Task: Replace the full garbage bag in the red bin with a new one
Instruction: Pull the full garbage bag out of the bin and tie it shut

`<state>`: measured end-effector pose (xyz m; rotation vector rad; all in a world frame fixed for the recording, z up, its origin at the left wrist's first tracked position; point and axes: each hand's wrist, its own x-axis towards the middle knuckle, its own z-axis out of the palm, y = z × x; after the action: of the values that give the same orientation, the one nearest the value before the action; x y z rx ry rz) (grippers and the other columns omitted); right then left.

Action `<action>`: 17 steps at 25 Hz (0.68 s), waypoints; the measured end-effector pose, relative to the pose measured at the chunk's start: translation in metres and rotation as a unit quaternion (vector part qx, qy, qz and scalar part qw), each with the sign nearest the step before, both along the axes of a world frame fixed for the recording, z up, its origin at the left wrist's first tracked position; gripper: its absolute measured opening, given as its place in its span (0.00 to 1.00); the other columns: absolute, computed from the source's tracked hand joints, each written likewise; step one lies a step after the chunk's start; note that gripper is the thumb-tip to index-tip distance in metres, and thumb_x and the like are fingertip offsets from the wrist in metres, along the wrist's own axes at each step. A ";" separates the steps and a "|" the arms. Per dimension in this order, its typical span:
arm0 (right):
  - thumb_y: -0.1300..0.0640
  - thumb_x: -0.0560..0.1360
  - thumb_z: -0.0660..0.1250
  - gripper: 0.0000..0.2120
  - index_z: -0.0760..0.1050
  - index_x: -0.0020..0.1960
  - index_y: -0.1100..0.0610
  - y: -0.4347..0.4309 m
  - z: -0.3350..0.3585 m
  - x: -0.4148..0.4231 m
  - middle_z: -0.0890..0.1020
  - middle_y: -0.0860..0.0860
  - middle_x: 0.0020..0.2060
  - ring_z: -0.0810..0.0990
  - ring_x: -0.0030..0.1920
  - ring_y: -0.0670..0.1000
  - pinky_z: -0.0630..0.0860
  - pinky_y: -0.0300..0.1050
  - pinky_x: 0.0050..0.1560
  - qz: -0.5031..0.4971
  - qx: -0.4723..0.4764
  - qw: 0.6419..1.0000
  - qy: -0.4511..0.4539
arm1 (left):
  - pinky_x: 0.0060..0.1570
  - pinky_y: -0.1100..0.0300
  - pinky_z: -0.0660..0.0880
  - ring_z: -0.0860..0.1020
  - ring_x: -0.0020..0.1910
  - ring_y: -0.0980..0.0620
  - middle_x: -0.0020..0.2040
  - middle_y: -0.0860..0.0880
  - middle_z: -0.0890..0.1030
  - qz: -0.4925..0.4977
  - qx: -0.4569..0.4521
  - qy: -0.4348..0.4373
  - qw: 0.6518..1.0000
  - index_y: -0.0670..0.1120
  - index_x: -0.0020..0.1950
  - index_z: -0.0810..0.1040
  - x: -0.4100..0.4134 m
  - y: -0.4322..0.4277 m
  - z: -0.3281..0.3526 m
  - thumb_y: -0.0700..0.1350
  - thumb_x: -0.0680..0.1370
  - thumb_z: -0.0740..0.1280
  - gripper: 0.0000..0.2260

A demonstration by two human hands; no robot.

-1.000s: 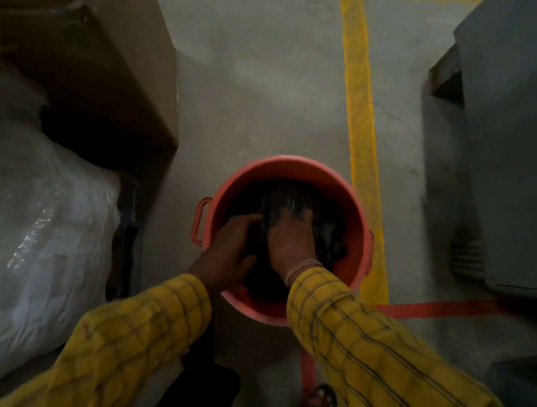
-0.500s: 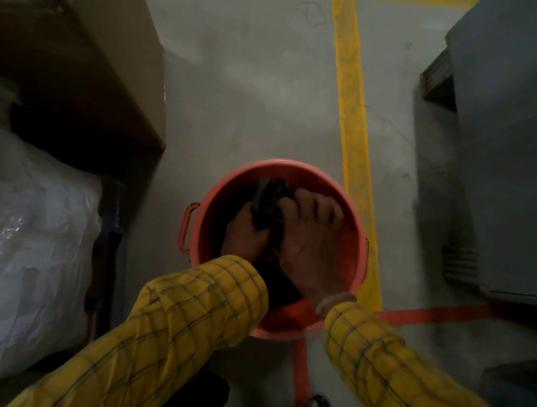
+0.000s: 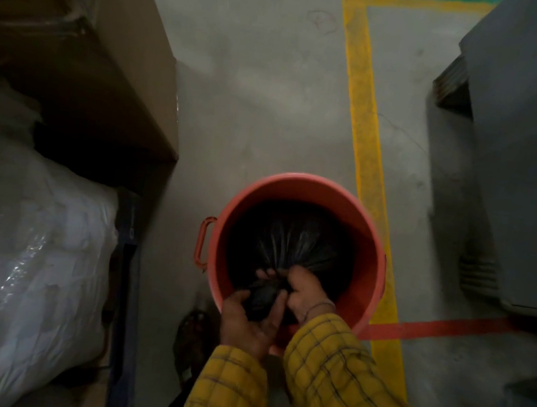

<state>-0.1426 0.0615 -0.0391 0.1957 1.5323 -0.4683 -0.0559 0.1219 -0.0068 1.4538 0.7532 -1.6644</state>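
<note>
Red bin (image 3: 370, 251) on the concrete floor (image 3: 257, 99), beside a yellow floor line (image 3: 369, 131). Black garbage bag (image 3: 289, 240) inside, top gathered into a twisted neck at the near rim. Left hand (image 3: 250, 320) grip closed around the neck; right hand (image 3: 305, 290) grip pinched on it just beside.

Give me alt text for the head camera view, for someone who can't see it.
Both hands, left hand and right hand, grip the gathered neck of a black garbage bag sitting inside a red bin on a concrete floor. A cardboard box and a plastic-wrapped bundle flank the left; yellow floor tape runs behind.
</note>
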 end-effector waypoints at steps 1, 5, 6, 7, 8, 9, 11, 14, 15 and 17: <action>0.66 0.82 0.52 0.13 0.75 0.54 0.70 -0.005 0.000 -0.002 0.81 0.65 0.48 0.85 0.46 0.61 0.83 0.45 0.43 0.121 0.002 0.990 0.065 | 0.38 0.46 0.84 0.83 0.41 0.38 0.55 0.39 0.84 -0.124 -0.032 -0.099 0.987 0.46 0.56 0.84 0.010 -0.001 0.000 0.56 0.78 0.60 0.20; 0.59 0.83 0.57 0.19 0.72 0.70 0.66 -0.016 0.002 -0.017 0.74 0.62 0.71 0.72 0.71 0.61 0.68 0.49 0.70 0.537 -0.017 0.815 0.218 | 0.52 0.49 0.75 0.80 0.51 0.42 0.46 0.45 0.81 -0.460 -0.195 -0.621 0.604 0.49 0.46 0.77 0.057 -0.055 -0.014 0.61 0.73 0.67 0.15; 0.56 0.81 0.58 0.20 0.73 0.70 0.64 -0.015 -0.003 -0.018 0.74 0.60 0.71 0.73 0.71 0.60 0.69 0.50 0.71 0.596 -0.014 0.768 0.235 | 0.57 0.47 0.72 0.77 0.58 0.42 0.54 0.44 0.79 -0.506 -0.229 -0.649 0.519 0.49 0.56 0.75 0.066 -0.080 -0.025 0.60 0.71 0.69 0.21; 0.54 0.80 0.60 0.21 0.75 0.69 0.61 -0.013 -0.006 -0.018 0.74 0.59 0.71 0.74 0.71 0.60 0.70 0.51 0.70 0.628 -0.018 0.734 0.259 | 0.62 0.45 0.70 0.73 0.65 0.43 0.62 0.44 0.76 -0.557 -0.269 -0.640 0.455 0.48 0.67 0.71 0.074 -0.106 -0.036 0.60 0.69 0.70 0.30; 0.53 0.78 0.60 0.21 0.76 0.68 0.59 -0.011 -0.009 -0.019 0.76 0.57 0.70 0.75 0.70 0.59 0.70 0.52 0.70 0.644 -0.024 0.711 0.281 | 0.66 0.42 0.68 0.71 0.69 0.43 0.68 0.44 0.73 -0.616 -0.293 -0.599 0.419 0.48 0.74 0.64 0.078 -0.125 -0.052 0.61 0.68 0.71 0.38; 0.53 0.78 0.60 0.20 0.77 0.66 0.57 -0.009 -0.011 -0.017 0.78 0.55 0.68 0.76 0.68 0.58 0.68 0.54 0.70 0.656 -0.032 0.690 0.304 | 0.67 0.41 0.67 0.71 0.70 0.43 0.70 0.44 0.72 -0.667 -0.309 -0.555 0.389 0.49 0.77 0.59 0.078 -0.142 -0.065 0.61 0.68 0.71 0.42; 0.53 0.77 0.60 0.16 0.79 0.61 0.55 -0.001 -0.015 -0.016 0.81 0.53 0.62 0.79 0.63 0.58 0.64 0.59 0.68 0.694 -0.061 0.616 0.367 | 0.59 0.43 0.74 0.78 0.62 0.39 0.63 0.41 0.78 -0.719 -0.329 -0.495 0.361 0.53 0.76 0.58 0.073 -0.162 -0.081 0.55 0.70 0.72 0.39; 0.52 0.77 0.61 0.16 0.79 0.61 0.55 0.001 -0.017 -0.015 0.80 0.55 0.62 0.75 0.64 0.63 0.64 0.62 0.67 0.701 -0.062 0.576 0.416 | 0.45 0.46 0.77 0.81 0.47 0.32 0.49 0.37 0.82 -0.683 -0.329 -0.539 0.367 0.53 0.69 0.62 0.066 -0.170 -0.076 0.44 0.72 0.68 0.28; 0.51 0.78 0.61 0.17 0.78 0.63 0.55 -0.001 -0.018 -0.018 0.79 0.57 0.63 0.73 0.65 0.65 0.66 0.63 0.67 0.681 -0.050 0.606 0.408 | 0.44 0.47 0.76 0.81 0.46 0.32 0.48 0.37 0.81 -0.678 -0.328 -0.549 0.363 0.53 0.70 0.63 0.065 -0.169 -0.074 0.43 0.72 0.68 0.28; 0.50 0.78 0.61 0.19 0.79 0.63 0.59 -0.009 -0.019 -0.030 0.78 0.60 0.65 0.75 0.66 0.66 0.72 0.59 0.67 0.602 -0.053 0.701 0.379 | 0.45 0.47 0.75 0.81 0.48 0.32 0.50 0.37 0.81 -0.687 -0.327 -0.546 0.351 0.52 0.72 0.62 0.066 -0.165 -0.074 0.42 0.71 0.67 0.31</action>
<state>-0.1724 0.0524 -0.0577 -1.2070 2.0258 0.5157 0.0101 -0.0435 -0.0807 1.9481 -2.2051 -0.8719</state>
